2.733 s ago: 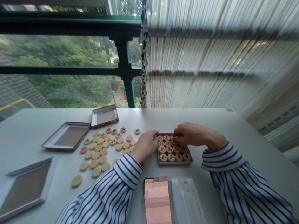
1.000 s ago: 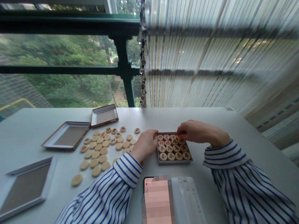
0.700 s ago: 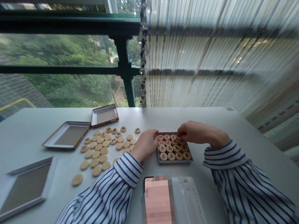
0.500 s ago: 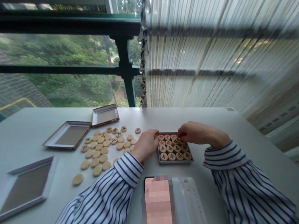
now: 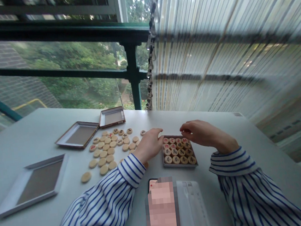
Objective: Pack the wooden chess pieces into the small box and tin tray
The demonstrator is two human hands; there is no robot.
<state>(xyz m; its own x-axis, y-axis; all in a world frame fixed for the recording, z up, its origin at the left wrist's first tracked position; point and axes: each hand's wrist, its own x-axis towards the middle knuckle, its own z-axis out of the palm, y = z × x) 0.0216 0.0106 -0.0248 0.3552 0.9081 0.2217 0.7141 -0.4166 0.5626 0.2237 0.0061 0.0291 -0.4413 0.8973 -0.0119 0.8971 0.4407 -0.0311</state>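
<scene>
Pieces (image 5: 184, 160) fill the box (image 5: 180, 166) in four rows; my right hand (image 5: 204, 132) has lifted away, fingers parted, empty. My left hand (image 5: 148, 146) has opened beside it.

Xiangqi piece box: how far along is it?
Done: the box shows four full rows of four pieces.
In hand: no piece shows in the left hand or right hand.
Left: many loose pieces lie outside; the three trays hold none.
</scene>
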